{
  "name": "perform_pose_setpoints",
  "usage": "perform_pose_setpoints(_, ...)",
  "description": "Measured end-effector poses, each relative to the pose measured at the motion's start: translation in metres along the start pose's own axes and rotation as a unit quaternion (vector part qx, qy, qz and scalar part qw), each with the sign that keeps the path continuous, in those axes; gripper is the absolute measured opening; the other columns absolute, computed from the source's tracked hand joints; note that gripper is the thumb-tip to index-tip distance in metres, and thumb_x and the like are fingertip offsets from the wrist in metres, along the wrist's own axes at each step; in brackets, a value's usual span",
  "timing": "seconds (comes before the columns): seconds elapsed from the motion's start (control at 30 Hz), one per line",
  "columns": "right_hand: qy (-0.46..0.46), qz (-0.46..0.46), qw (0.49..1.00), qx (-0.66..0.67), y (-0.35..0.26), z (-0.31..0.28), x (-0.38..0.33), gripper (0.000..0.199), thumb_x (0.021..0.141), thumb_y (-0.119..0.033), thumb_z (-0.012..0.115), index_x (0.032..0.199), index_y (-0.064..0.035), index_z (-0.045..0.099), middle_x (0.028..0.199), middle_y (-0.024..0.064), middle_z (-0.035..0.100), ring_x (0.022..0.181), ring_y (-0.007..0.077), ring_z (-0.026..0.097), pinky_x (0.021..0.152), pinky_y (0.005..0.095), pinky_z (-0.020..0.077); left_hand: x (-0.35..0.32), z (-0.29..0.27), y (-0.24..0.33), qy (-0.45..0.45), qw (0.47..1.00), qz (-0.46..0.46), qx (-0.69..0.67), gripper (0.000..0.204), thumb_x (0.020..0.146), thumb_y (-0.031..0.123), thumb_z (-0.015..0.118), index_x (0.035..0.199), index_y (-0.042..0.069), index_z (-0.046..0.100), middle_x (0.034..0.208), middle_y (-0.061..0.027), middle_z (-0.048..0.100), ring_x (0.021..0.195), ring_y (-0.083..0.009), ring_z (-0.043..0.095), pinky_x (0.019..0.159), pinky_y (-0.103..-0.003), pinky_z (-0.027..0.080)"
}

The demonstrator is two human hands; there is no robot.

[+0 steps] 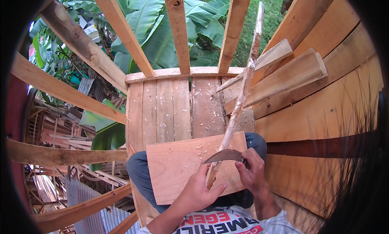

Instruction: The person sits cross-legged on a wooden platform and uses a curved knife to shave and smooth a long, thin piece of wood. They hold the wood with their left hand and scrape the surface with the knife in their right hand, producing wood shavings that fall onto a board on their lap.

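Observation:
A long, partly peeled wooden stick (242, 97) slants from my lap up toward the far right. Around its near end my left hand (199, 188) is closed, thumb along the right side. My right hand (252, 169) grips the handle of a curved knife (224, 156), most of the handle hidden in the fist. The dark blade lies across the stick just above my left hand, its tip pointing left. Under the stick, a flat wooden board (178, 165) rests across my legs, with a few pale shavings on it.
Slatted wooden flooring (164, 108) strewn with shavings stretches ahead. Loose planks (283, 78) lean at the right, beside a plank wall (316, 112). A railing of upright bars (177, 27) stands in front and to the left, with banana leaves (154, 35) and corrugated sheets (83, 197) beyond.

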State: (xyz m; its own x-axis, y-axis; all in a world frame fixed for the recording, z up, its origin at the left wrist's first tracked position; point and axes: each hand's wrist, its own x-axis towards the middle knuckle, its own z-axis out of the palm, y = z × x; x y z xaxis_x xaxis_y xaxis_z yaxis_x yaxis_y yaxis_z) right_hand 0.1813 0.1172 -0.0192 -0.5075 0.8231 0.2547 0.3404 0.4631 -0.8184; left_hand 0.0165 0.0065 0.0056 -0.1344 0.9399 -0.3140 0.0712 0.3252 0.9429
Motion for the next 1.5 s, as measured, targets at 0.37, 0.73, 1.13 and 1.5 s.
perform_pose_setpoints(0.37, -0.041, -0.001, 0.998, -0.05, -0.002, -0.016, 0.003, 0.038, 0.085, -0.034, 0.065, 0.068, -0.0017, 0.054, 0.056, 0.0121, 0.049, 0.052, 0.0308, 0.055, 0.048, 0.0373, 0.0413, -0.006, -0.006, 0.013, -0.077, 0.996, -0.049, -0.011, 0.058, 0.077, 0.017, 0.072, 0.121, 0.001, 0.039, 0.077, -0.0183, 0.06, 0.072, -0.0326, 0.063, 0.066, -0.036, 0.049)
perform_pose_setpoints(0.73, 0.107, -0.051, 0.975, -0.188, 0.048, -0.023, 0.02, 0.062, 0.079, -0.061, 0.058, 0.062, -0.0023, 0.048, 0.054, 0.0115, 0.045, 0.048, 0.0305, 0.049, 0.045, 0.0367, 0.0374, -0.021, 0.014, 0.007, -0.102, 0.987, -0.099, -0.072, 0.053, 0.079, 0.012, 0.071, 0.121, -0.001, 0.041, 0.069, 0.0019, 0.042, 0.055, -0.0063, 0.04, 0.051, -0.022, 0.035)
perform_pose_setpoints(1.13, -0.005, -0.052, 0.995, -0.088, 0.024, -0.003, 0.001, 0.06, 0.074, -0.059, 0.065, 0.059, -0.0045, 0.046, 0.053, 0.0088, 0.045, 0.047, 0.027, 0.05, 0.045, 0.0355, 0.0384, -0.019, 0.007, -0.001, -0.109, 0.979, -0.087, -0.151, 0.055, 0.079, 0.006, 0.07, 0.123, 0.003, 0.037, 0.068, 0.0024, 0.038, 0.057, -0.0043, 0.038, 0.051, -0.021, 0.032)
perform_pose_setpoints(1.5, 0.162, 0.056, 0.968, -0.186, 0.063, -0.007, 0.031, 0.061, 0.084, -0.055, 0.059, 0.059, -0.0021, 0.043, 0.052, 0.0122, 0.04, 0.046, 0.0281, 0.042, 0.045, 0.0363, 0.0346, -0.025, 0.014, -0.003, -0.128, 0.972, -0.087, -0.176, 0.054, 0.078, 0.004, 0.07, 0.122, 0.004, 0.037, 0.069, 0.0031, 0.039, 0.058, -0.0042, 0.038, 0.052, -0.02, 0.032)
